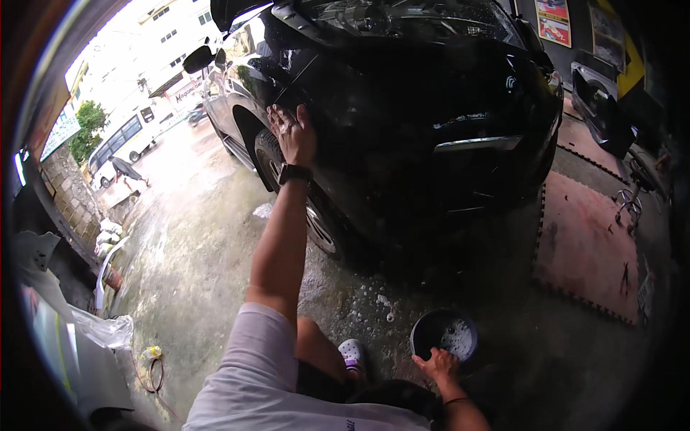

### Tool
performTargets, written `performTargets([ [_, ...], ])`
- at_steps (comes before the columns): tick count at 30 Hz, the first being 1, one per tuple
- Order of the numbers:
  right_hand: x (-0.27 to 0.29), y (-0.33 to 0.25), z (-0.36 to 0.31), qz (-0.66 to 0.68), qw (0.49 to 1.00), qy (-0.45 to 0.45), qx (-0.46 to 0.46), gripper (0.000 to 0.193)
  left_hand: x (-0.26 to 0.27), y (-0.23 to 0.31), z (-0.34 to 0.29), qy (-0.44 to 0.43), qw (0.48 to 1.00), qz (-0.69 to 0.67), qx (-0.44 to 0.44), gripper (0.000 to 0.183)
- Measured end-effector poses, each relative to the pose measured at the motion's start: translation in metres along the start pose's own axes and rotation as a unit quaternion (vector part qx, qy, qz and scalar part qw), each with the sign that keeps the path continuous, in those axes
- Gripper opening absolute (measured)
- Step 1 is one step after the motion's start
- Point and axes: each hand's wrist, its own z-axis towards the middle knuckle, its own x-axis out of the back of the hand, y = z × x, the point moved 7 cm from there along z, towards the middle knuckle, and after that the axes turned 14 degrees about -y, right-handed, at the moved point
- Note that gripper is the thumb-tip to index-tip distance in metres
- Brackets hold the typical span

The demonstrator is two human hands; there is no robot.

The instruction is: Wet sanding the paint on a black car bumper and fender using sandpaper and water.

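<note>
My left hand [292, 134], with a dark watch on its wrist, reaches far forward. It lies with fingers stretched out against the front corner of a black car [381, 129], just above the front wheel [321, 228]. Down at the lower right, my right hand [440, 364] grips the near rim of a dark round bucket [425, 332], its fingers bent over the edge. White suds [458, 337] float inside the bucket. Water drops and foam show on the car's body, and the fingertips of my right hand are partly hidden in the bucket's shade.
Foam spots the wet concrete floor [194, 287]. Pinkish foam mats [586, 251] and a black car part [600, 115] lie to the right. Plastic sheeting [104, 329] and a thin hose [156, 377] are at the left. Outside stand a white bus [123, 140] and a bent-over person [128, 171].
</note>
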Motion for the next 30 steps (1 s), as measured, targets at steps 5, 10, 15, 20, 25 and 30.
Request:
performTargets([
  [5, 0.006, 0.012, -0.006, 0.0, 1.0, 0.014, -0.018, 0.078, -0.026, 0.075, -0.126, -0.094, 0.971, 0.057, -0.212, 0.059],
  [10, -0.007, 0.019, 0.004, 0.011, 0.999, 0.038, 0.009, 0.081, -0.06, 0.133, -0.295, -0.429, 0.874, -0.197, -0.113, 0.038],
  [15, 0.003, 0.006, 0.009, 0.182, 0.974, -0.032, 0.13, 0.074, -0.142, 0.108, -0.436, -0.656, 0.727, -0.136, -0.148, 0.025],
  [20, 0.002, 0.027, 0.021, 0.735, 0.643, -0.081, 0.198, 0.044, -0.159, 0.114, -0.545, -0.73, 0.58, -0.339, 0.127, 0.027],
  [25, 0.02, 0.047, 0.021, 0.768, 0.623, 0.005, 0.149, 0.034, -0.151, 0.122, -0.541, -0.702, 0.639, -0.313, 0.036, 0.027],
  [30, 0.013, 0.014, 0.027, 0.724, 0.663, -0.14, 0.128, 0.033, -0.135, 0.099, -0.529, -0.719, 0.667, -0.194, 0.006, 0.027],
])
